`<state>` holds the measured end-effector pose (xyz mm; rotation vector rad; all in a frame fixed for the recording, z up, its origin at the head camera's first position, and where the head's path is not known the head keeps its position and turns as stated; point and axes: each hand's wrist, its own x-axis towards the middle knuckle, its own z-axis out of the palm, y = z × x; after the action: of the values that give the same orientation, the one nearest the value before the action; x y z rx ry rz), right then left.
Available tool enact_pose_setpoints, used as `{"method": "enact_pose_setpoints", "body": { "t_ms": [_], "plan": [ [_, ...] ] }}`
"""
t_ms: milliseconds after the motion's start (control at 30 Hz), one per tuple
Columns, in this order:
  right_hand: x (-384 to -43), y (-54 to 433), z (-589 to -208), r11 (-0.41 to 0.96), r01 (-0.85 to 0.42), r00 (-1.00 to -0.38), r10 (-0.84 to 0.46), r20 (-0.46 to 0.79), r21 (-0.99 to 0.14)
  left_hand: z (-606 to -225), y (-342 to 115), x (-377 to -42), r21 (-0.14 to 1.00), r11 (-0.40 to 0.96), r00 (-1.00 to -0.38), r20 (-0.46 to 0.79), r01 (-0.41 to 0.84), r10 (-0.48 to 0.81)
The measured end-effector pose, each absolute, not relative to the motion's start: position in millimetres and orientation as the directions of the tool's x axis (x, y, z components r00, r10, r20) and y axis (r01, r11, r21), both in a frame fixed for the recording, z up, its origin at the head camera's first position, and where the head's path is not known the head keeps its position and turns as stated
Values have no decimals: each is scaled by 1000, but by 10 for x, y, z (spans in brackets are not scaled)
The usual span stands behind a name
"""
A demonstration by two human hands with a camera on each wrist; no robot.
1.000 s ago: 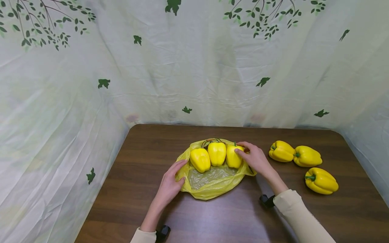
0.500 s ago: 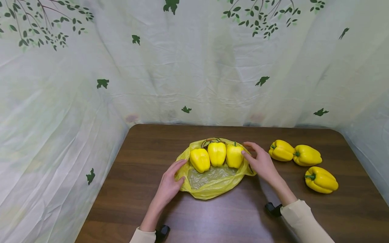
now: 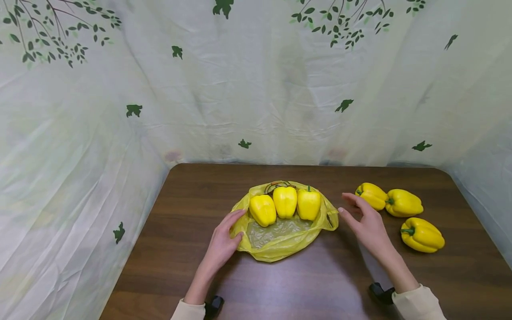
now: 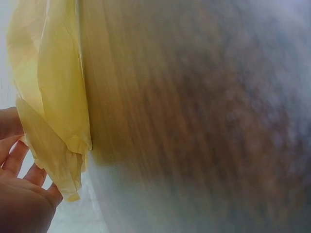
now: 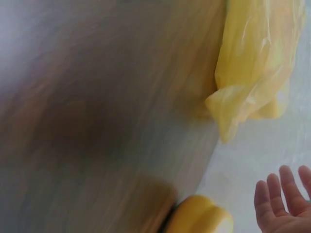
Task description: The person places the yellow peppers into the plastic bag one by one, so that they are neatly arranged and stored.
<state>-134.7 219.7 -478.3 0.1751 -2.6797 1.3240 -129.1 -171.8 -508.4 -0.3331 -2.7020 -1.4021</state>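
Mid-bagging, I judge: left hand (image 3: pixel 225 239) touching the bag (image 3: pixel 276 252) at nine o'clock, pinch unclear, spread right hand (image 3: pixel 369 227) needing the loose pepper (image 3: pixel 423 235) at its three o'clock.

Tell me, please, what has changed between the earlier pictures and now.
The right hand let go of the rightmost pepper in the bag and moved right, toward the three loose peppers. The left hand stayed at the bag's left edge, and the peppers stayed put.

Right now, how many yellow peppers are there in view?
6: left pepper, middle pepper and right pepper in the yellow bag; on the table, right of it, a far pepper, its neighbour and a nearer pepper. Bag folds might hide others.
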Motion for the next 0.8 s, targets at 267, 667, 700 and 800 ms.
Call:
{"method": "enact_pose_setpoints", "body": {
  "t_ms": [267, 667, 700, 800],
  "plan": [
    [-1172, 2379, -4760, 655, -204, -961, 7, 276, -728, -5095, -1727, -1284, 800, 548, -969, 190, 245, 156],
    [-956, 2620, -4744, 690, -140, -969, 52, 242, -710, -5095, -1714, -1306, 796, 546, -965, 211, 262, 155],
    [-939, 2642, -4740, 693, -140, -969, 52, 243, -707, -5095, -1714, -1306, 796, 546, -965, 211, 260, 153],
    [-893, 2709, -4735, 704, -146, -965, 53, 256, -695, -5097, -1715, -1308, 795, 547, -965, 214, 262, 152]
  ]
}}
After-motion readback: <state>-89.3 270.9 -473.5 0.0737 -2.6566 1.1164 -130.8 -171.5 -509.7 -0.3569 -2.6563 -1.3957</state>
